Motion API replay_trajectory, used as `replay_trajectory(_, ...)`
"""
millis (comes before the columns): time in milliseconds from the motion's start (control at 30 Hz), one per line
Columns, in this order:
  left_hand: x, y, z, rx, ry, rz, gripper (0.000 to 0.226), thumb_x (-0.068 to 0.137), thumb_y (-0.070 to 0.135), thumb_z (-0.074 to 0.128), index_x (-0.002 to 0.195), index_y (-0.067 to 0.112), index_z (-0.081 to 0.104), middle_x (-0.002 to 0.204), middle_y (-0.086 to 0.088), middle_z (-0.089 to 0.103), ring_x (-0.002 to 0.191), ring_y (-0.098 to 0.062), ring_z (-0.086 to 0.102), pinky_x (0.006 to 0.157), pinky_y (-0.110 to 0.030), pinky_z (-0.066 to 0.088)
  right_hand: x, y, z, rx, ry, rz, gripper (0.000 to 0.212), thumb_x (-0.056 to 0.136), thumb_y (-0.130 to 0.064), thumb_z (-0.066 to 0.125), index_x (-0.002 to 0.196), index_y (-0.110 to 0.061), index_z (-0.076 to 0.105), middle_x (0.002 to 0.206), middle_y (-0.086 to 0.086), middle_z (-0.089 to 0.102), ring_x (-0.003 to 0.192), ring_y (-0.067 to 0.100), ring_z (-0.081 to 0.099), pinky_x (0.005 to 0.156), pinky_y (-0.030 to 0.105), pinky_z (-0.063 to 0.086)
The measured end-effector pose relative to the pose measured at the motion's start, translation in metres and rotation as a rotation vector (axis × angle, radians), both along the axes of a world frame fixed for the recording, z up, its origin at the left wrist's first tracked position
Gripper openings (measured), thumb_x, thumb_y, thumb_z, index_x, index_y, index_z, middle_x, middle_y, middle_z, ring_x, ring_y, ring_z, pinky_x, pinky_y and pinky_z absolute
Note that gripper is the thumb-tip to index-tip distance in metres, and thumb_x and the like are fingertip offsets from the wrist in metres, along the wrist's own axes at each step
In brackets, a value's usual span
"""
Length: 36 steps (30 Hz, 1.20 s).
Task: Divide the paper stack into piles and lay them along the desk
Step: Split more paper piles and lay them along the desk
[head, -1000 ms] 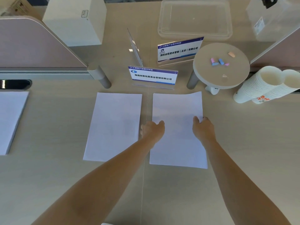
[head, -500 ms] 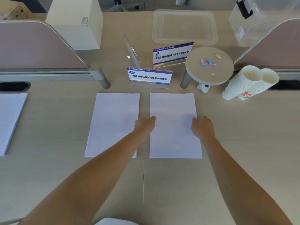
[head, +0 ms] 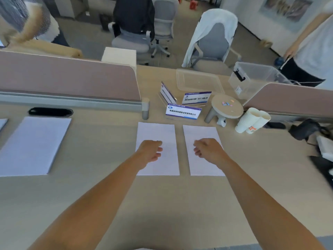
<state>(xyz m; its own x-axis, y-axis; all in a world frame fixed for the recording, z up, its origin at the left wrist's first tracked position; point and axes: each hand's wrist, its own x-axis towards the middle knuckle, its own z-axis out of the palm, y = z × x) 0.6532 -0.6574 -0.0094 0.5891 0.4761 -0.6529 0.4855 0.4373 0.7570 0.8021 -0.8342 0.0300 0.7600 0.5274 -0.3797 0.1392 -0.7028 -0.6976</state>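
Two thin white paper piles lie side by side on the desk [head: 162, 195]: the left pile [head: 167, 134] and the right pile [head: 200, 134], with a narrow gap between them. A thicker white paper stack [head: 34, 145] lies far to the left, and the corner of another sheet [head: 2, 122] shows at the left edge. My left hand [head: 150, 152] hovers over the left pile, fingers loosely curled, holding nothing. Above the right pile, my right hand [head: 207, 149] is also loosely curled and empty.
Behind the piles stand acrylic name signs [head: 182, 111], a small round stand [head: 227, 107] with coloured bits, lying paper cup stacks [head: 252, 121], a clear tray [head: 198, 81] and a clear bin [head: 255, 78]. Pink dividers [head: 68, 76] flank the gap. Dark items [head: 310, 130] sit right.
Both hands have let go of the right pile's edges and lifted, the left one shifting over the left pile. My view has tilted up, showing chairs and people beyond the desk.
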Motion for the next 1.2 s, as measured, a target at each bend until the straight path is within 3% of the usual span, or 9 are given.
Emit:
replay_trajectory(200,-0.123,0.071,0.011,0.008,-0.062,0.129,0.009,0.094,0.017,0.057,0.1,0.011,0.057,0.079,-0.004,0.061,0.062,-0.017,0.052,0.062,-0.025,0.041,-0.129,0.099,0.029,0.203,0.144,0.082,0.029,0.096,-0.026,0.058,0.096,-0.001,0.072,0.094,0.016,0.075,0.081,0.022,0.072,0.085,0.037,0.058)
replay_trajectory(333,-0.207,0.121,0.021,0.049,-0.082,0.26,0.003,0.091,0.012,0.059,0.092,0.009,0.058,0.07,-0.005,0.057,0.055,-0.016,0.046,0.055,-0.024,0.037,-0.201,0.163,0.028,0.221,0.182,0.215,0.03,0.097,-0.022,0.054,0.092,0.003,0.07,0.086,0.012,0.072,0.076,0.019,0.071,0.075,0.029,0.059)
replay_trajectory(533,-0.321,0.183,0.041,0.168,0.023,0.474,0.025,0.09,0.027,0.061,0.072,0.01,0.062,0.06,-0.003,0.054,0.05,-0.016,0.045,0.05,-0.025,0.038,-0.275,0.256,0.024,0.24,0.252,0.435,0.028,0.097,-0.023,0.056,0.077,-0.008,0.069,0.078,0.008,0.07,0.072,0.018,0.068,0.069,0.029,0.055)
replay_trajectory(700,-0.406,0.211,0.042,0.274,0.144,0.691,0.03,0.089,0.029,0.064,0.063,0.013,0.058,0.055,-0.001,0.05,0.048,-0.015,0.043,0.05,-0.022,0.037,-0.326,0.336,0.014,0.269,0.367,0.569,0.021,0.094,-0.019,0.057,0.084,-0.005,0.071,0.079,0.009,0.072,0.072,0.018,0.068,0.069,0.029,0.055)
replay_trajectory(833,-0.469,0.234,0.046,0.32,0.199,0.764,0.029,0.093,0.027,0.06,0.069,0.012,0.058,0.06,-0.003,0.052,0.05,-0.016,0.045,0.049,-0.021,0.037,-0.377,0.38,0.01,0.273,0.456,0.619,0.021,0.093,-0.018,0.058,0.089,-0.002,0.071,0.082,0.009,0.072,0.075,0.019,0.07,0.074,0.031,0.058)
replay_trajectory(1000,-0.53,0.28,0.038,0.348,0.207,0.852,0.018,0.093,0.029,0.06,0.087,0.012,0.061,0.075,-0.004,0.06,0.063,-0.018,0.053,0.062,-0.027,0.044,-0.427,0.431,0.012,0.241,0.546,0.656,0.021,0.094,-0.02,0.057,0.089,-0.004,0.07,0.085,0.012,0.072,0.078,0.021,0.07,0.079,0.033,0.059)
replay_trajectory(1200,-0.601,0.382,0.005,0.362,0.182,0.828,0.016,0.092,0.029,0.062,0.082,0.017,0.061,0.083,-0.002,0.062,0.067,-0.017,0.054,0.065,-0.028,0.045,-0.508,0.522,0.001,0.226,0.697,0.538,0.018,0.095,-0.023,0.058,0.094,-0.006,0.063,0.089,0.012,0.067,0.083,0.026,0.067,0.092,0.042,0.055)
